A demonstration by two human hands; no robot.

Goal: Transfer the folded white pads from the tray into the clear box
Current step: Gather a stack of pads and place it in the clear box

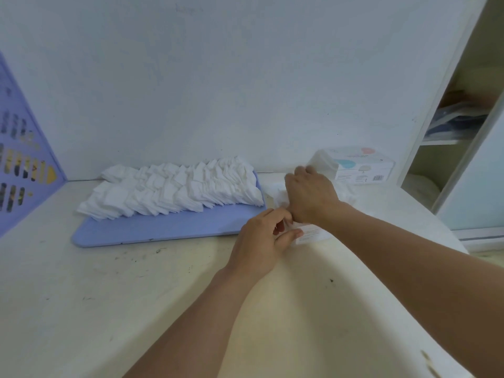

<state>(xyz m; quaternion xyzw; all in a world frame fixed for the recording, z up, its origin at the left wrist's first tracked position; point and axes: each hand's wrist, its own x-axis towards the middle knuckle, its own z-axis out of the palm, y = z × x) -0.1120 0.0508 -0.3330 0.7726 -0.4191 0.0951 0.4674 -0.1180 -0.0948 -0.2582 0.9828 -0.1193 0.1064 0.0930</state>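
Note:
A blue tray (pixel 152 227) lies on the pale table and carries several overlapping rows of folded white pads (pixel 174 189) along its far half. Just right of the tray stands the clear box (pixel 311 234), mostly hidden behind my hands; a white label shows on its near wall. My left hand (pixel 261 241) pinches the box's near left corner between thumb and fingers. My right hand (pixel 311 195) is over the box, fingers curled round an upright stack of white pads (pixel 324 163) at the box's far side. More white pads show inside the box beside my right wrist.
A white carton with pink and blue marks (pixel 365 167) stands against the wall behind the clear box. An open cupboard with shelves (pixel 450 137) is at the right. A purple poster (pixel 24 162) leans on the left wall. The table edge curves away at the lower right.

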